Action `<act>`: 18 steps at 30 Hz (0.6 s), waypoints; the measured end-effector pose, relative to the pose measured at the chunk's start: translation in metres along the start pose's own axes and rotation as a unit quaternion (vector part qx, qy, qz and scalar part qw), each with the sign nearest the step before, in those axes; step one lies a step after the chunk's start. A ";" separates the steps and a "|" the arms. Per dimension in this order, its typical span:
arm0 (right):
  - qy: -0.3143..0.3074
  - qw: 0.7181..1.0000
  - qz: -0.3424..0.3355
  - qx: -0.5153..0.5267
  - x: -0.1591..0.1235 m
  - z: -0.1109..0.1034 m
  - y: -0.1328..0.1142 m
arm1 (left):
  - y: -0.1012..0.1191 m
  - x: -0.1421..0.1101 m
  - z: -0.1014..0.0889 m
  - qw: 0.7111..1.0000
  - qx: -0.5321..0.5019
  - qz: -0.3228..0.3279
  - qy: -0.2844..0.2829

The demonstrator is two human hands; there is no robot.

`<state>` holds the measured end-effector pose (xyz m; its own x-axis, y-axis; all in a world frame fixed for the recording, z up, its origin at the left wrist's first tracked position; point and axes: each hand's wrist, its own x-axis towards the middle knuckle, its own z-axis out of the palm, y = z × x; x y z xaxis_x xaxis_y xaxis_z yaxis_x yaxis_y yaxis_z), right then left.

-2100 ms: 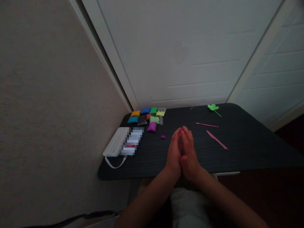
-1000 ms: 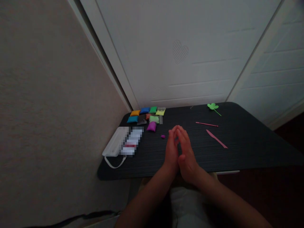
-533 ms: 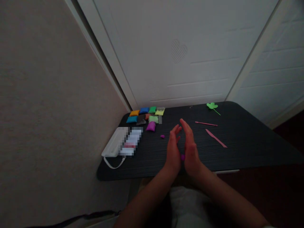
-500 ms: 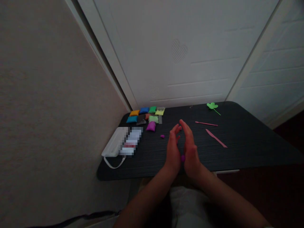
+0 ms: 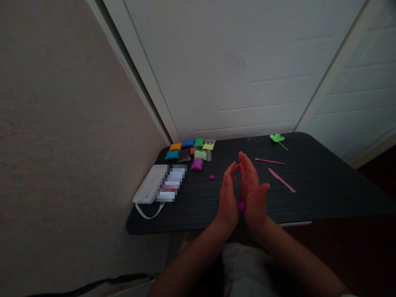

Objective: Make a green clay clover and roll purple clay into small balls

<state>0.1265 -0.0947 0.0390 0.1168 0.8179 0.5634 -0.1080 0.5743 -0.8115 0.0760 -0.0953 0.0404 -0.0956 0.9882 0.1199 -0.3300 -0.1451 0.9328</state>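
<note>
A small ball of purple modelling clay [image 5: 241, 207] is pressed between the heels of my two palms, partly hidden by them. My left hand [image 5: 229, 198] stands on edge, its fingers stretched forward and slightly bent. Facing it, my right hand [image 5: 253, 194] has long straight fingers and a thumb sticking out to the right. Both hands hold the ball just above the near part of the black table [image 5: 192, 210]. To their left lies a smaller purple clay piece [image 5: 212, 177], touched by neither hand.
Several coloured clay packets [image 5: 188, 143] lie at the back left, with a purple packet [image 5: 197, 164] in front. A white power bank [image 5: 151, 184] is cabled to a phone [image 5: 172, 183]. At right are a pink knife tool [image 5: 281, 180], a thin pink stick [image 5: 269, 161] and a green clover [image 5: 277, 138].
My hands have shifted slightly right. The right palm has slid against the left, its thumb now spread outward, and more of the purple ball shows between them.
</note>
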 end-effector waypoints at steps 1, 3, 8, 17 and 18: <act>-0.003 1.000 -0.003 -0.012 -0.001 0.000 0.001 | 0.001 0.000 0.000 1.000 -0.005 0.000 0.001; -0.010 0.999 -0.012 -0.038 -0.002 -0.001 0.000 | 0.002 0.002 0.000 1.000 -0.015 -0.005 0.007; -0.022 0.995 -0.041 -0.084 -0.008 0.003 -0.005 | 0.004 0.008 -0.002 0.999 -0.039 -0.016 0.013; -0.009 0.995 -0.065 -0.076 -0.012 0.007 -0.006 | 0.005 0.013 0.001 0.997 -0.064 -0.001 0.036; -0.008 0.995 -0.063 -0.078 -0.012 0.007 -0.006 | 0.005 0.013 0.001 0.997 -0.063 -0.004 0.034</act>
<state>0.1191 -0.1081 0.0384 0.1034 0.7407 0.6639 0.0617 0.6614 -0.7475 0.0744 -0.0834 0.0467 -0.1556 0.9841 0.0858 -0.4462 -0.1475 0.8827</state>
